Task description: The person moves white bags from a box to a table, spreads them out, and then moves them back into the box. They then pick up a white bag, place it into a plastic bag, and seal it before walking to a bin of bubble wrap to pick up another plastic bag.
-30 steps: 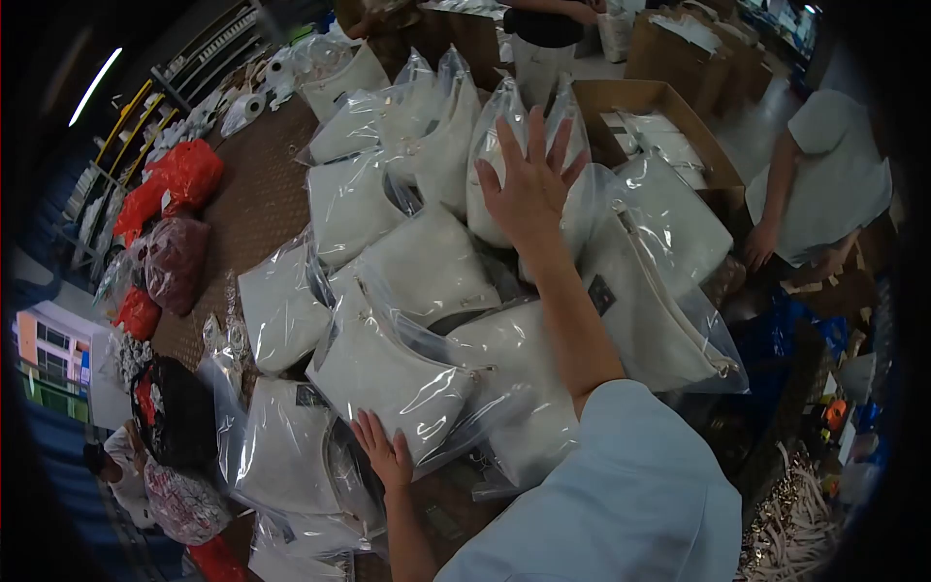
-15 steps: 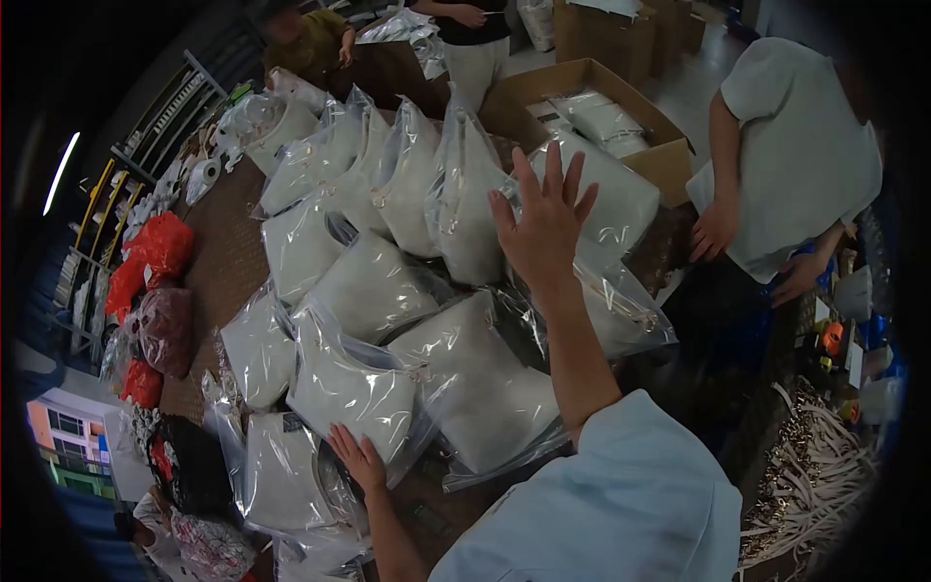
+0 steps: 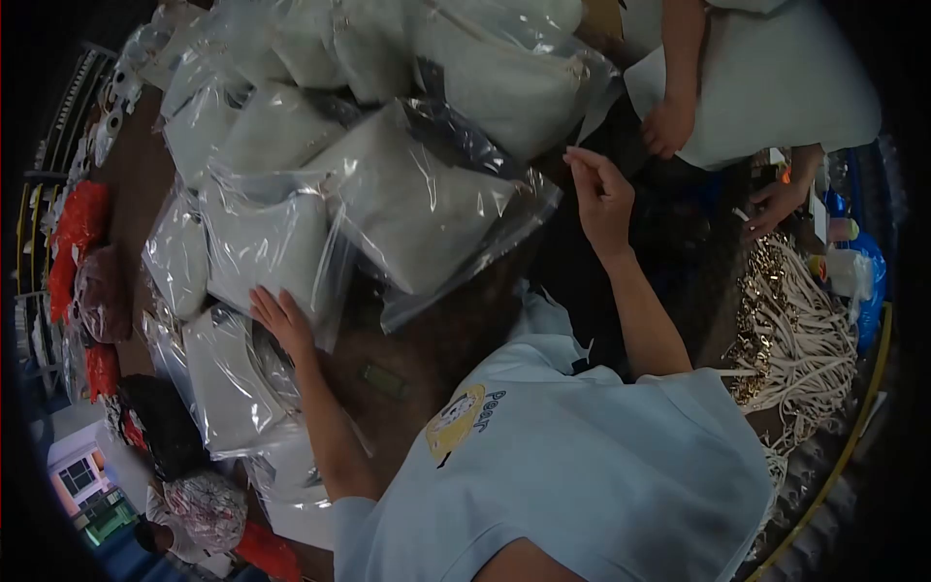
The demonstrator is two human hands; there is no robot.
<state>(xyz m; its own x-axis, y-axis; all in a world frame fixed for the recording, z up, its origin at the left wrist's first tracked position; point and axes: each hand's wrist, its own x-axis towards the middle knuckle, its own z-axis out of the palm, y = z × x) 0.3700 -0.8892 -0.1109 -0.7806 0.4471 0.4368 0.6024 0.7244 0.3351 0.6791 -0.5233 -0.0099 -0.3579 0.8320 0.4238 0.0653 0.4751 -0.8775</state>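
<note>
White items in clear plastic bags crowd the brown table. My left hand [image 3: 281,322] lies with straight fingers on the lower edge of one bag [image 3: 272,242], touching its plastic. To the right of a larger bag [image 3: 417,204], my right hand [image 3: 603,199] is raised with fingers curled and their tips together. Whether anything sits in that pinch I cannot make out. Just beyond those fingertips is another bag [image 3: 514,82]. Below my left hand, a further bag [image 3: 228,378] rests on the table.
A co-worker's hand [image 3: 669,126] and other hand [image 3: 776,206] are at the upper right. Cream straps with metal clasps [image 3: 800,339] are heaped on the right. Red bags [image 3: 80,218] and a black bag [image 3: 160,427] line the left. A small green object [image 3: 385,380] lies on the table.
The view has tilted down and shifted right. My right hand has come down from above the bags, its spread fingers now curled together. My left hand remains flat by the same bag.
</note>
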